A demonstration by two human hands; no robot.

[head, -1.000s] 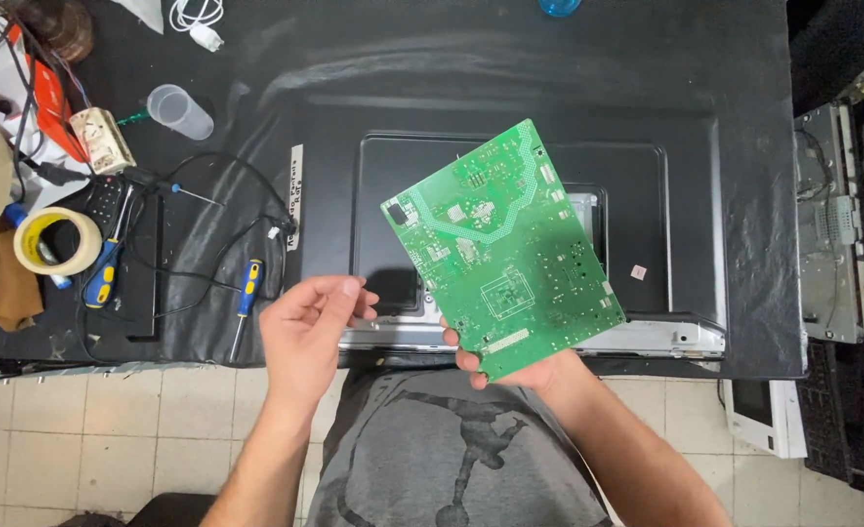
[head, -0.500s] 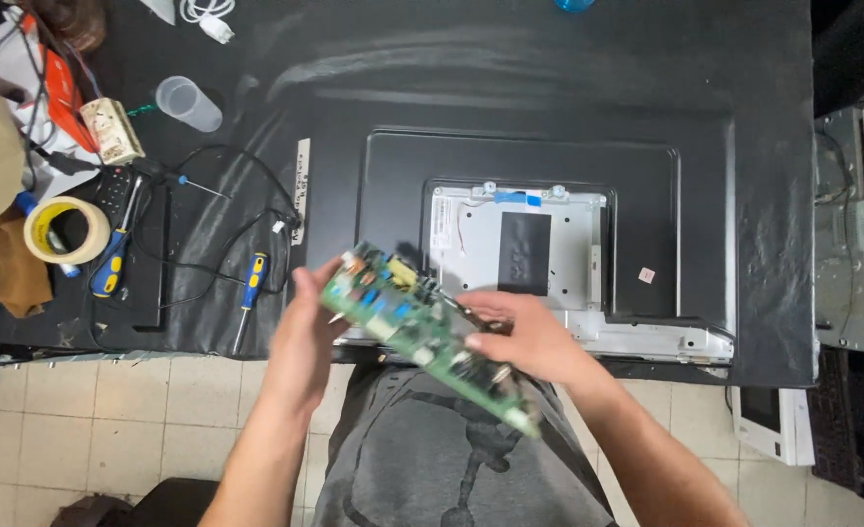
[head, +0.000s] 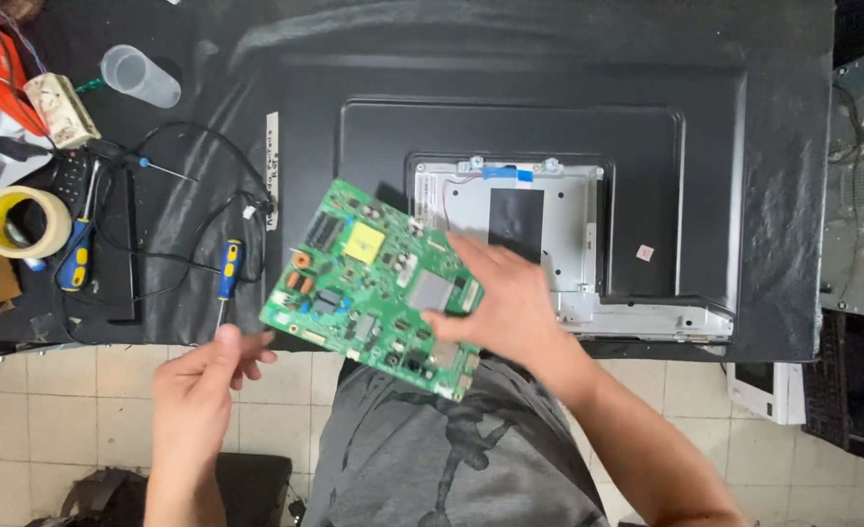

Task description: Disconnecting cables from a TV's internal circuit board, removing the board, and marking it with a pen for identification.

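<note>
My right hand [head: 505,304] grips the right edge of a green circuit board [head: 369,281], thumb on top, and holds it component side up over the table's front edge. The board shows a yellow part, a silver chip cover and several small capacitors. My left hand [head: 203,376] hovers just below the board's lower left corner with fingers loosely apart and nothing in it. Behind the board lies a black television back [head: 705,176] with a bare metal plate [head: 569,210] at its middle.
A yellow and blue screwdriver [head: 228,275] and black cables lie left of the board. Further left are a second screwdriver [head: 76,259], a tape roll [head: 20,222], a plastic cup [head: 139,76] and a beige plug block [head: 61,109]. Metal chassis parts [head: 857,185] stand at the right.
The board went from solder side up in my raised right hand, through both hands edge-on, to component side up. My left hand has let go of it.
</note>
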